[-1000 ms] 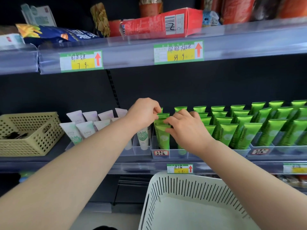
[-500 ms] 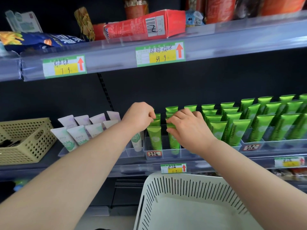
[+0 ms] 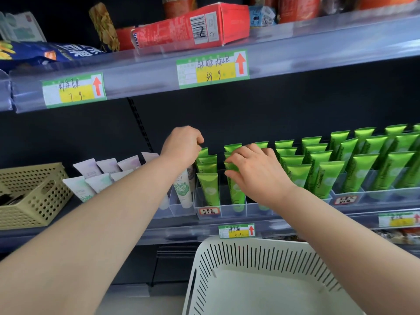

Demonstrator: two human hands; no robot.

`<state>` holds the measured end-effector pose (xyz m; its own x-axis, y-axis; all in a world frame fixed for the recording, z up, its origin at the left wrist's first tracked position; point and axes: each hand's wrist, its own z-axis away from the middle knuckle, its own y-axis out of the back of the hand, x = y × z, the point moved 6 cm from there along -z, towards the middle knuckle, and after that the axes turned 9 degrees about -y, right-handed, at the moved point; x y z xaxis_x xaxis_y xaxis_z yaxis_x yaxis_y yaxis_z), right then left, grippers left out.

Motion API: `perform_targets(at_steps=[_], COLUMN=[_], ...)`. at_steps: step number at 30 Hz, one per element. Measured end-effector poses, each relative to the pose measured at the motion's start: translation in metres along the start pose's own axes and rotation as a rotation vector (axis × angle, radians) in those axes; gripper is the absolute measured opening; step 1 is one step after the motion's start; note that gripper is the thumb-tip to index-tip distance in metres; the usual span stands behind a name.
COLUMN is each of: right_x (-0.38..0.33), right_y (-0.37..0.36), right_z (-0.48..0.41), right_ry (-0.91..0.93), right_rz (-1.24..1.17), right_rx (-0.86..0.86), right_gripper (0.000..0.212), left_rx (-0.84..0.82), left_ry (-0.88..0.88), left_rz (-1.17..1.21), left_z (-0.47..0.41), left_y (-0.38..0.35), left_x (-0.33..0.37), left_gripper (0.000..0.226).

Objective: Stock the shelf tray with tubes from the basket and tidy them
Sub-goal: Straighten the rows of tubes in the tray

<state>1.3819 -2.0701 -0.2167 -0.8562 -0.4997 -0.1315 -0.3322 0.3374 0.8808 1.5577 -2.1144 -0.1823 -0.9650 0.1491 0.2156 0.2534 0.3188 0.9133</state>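
The clear shelf tray holds green tubes standing in lanes; the white slotted basket sits below. The right hand pinches the second lane's front tube by its crimp. The left hand curls over the first lane's rear tubes; its grip is hidden.

Single head cam, wide-angle; shelf lines bow. Faces the shelving head-on, pitched slightly down. Close in: left hand and right hand reach the tubes mid-frame, forearms entering from the lower corners. Upper shelf spans the top; basket rim fills bottom centre.
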Motion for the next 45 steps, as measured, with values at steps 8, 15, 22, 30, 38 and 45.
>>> perform_targets(at_steps=[8, 15, 22, 30, 38, 45], right_x=[0.01, 0.012, 0.014, 0.008, 0.011, 0.032], right_y=[-0.006, -0.009, -0.008, -0.003, 0.013, 0.025], right_z=[0.0, -0.001, 0.0, 0.005, 0.031, 0.075], right_ry=[0.009, 0.018, 0.013, 0.009, -0.005, -0.085], right_rz=[-0.017, -0.037, -0.04, -0.027, 0.02, 0.047], right_rx=[0.034, 0.058, 0.053, 0.013, -0.008, 0.013], right_gripper=[0.033, 0.032, 0.036, 0.033, 0.035, 0.034], left_rx=[-0.156, -0.096, -0.099, -0.045, 0.014, -0.019], left_ry=[-0.021, -0.066, -0.047, -0.055, -0.146, -0.182], left_rz=[-0.121, -0.151, -0.12, -0.043, 0.037, 0.042], left_z=[-0.019, -0.026, -0.025, -0.012, 0.021, 0.066], left_y=[-0.018, -0.023, -0.018, -0.003, 0.019, 0.008], left_x=[0.005, 0.017, 0.021, 0.03, 0.061, 0.089], left_gripper=[0.027, 0.028, 0.02, 0.015, 0.019, 0.017])
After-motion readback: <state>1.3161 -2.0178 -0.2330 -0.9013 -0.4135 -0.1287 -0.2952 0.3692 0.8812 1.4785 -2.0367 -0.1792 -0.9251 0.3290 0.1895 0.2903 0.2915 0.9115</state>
